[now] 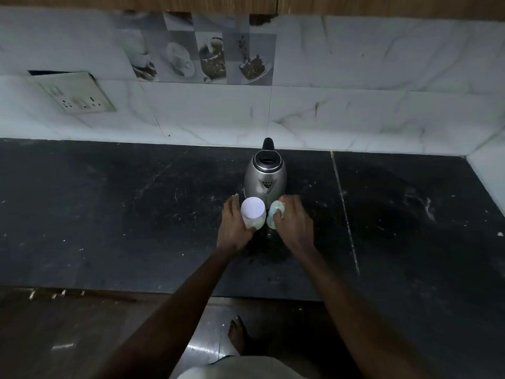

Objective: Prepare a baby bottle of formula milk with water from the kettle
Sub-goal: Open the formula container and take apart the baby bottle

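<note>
A steel kettle (264, 176) with a black lid and handle stands on the dark stone counter (136, 214), near the wall. Just in front of it stands a small jar with a white lid (253, 212); my left hand (232, 228) wraps around its left side. To its right a pale green baby bottle (273, 217) is held by my right hand (296, 222), whose fingers curl over it and hide most of it.
A switch and socket plate (76, 93) sits on the marble-tiled wall at the left. The counter's front edge runs below my forearms. A bare foot (239, 335) stands on the glossy floor beneath.
</note>
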Demonstrator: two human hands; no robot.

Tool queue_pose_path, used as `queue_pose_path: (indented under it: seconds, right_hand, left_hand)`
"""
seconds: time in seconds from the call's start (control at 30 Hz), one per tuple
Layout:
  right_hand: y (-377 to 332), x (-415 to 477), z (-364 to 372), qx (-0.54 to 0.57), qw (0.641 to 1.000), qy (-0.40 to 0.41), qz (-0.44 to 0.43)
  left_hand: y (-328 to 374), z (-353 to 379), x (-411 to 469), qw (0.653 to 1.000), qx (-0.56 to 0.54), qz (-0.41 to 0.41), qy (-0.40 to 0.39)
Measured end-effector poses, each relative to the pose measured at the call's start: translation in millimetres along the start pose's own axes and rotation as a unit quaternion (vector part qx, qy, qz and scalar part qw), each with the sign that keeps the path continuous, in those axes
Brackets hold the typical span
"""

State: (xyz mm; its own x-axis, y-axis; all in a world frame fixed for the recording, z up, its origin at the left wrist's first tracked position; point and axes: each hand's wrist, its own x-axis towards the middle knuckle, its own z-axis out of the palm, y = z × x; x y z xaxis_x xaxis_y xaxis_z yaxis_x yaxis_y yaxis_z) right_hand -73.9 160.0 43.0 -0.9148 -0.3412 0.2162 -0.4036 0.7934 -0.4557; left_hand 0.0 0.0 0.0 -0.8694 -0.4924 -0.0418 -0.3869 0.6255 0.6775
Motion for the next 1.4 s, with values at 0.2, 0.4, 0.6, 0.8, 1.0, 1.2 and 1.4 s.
queue_pose_path:
  seconds: [0.2,0.4,0.6,0.8,1.0,1.2,1.4]
  right_hand:
    - [-42,10,32,-0.103,0.982,-0.131,-0.093]
    - [-49,18,50,-0.148,0.973,-0.166,-0.055]
    - [-54,12,41,-0.106,0.975,-0.172,-0.089]
    - [-54,-19,51,-0.096,0.964,-0.213,-0.13]
    - [-61,-61,52,-0.142,0.955,-0.222,-0.139]
    - [-55,-70,54,-0.133,0.958,-0.205,-0.149]
    - [-42,-64,54,-0.054,0.96,-0.223,-0.159]
  left_hand:
    - [-9,0,17,0.993,-0.092,-0.037,-0.067]
    - [-20,10,27,0.993,-0.102,-0.02,-0.06]
    - [-43,3,12,0.991,-0.109,0.012,-0.073]
    - [-74,-1,-18,0.989,-0.102,0.016,-0.104]
    - [-95,2,-51,0.987,-0.107,0.048,-0.11]
    - [-93,-2,-56,0.984,-0.102,0.071,-0.126]
    - [-92,-8,-52,0.983,-0.097,0.058,-0.146]
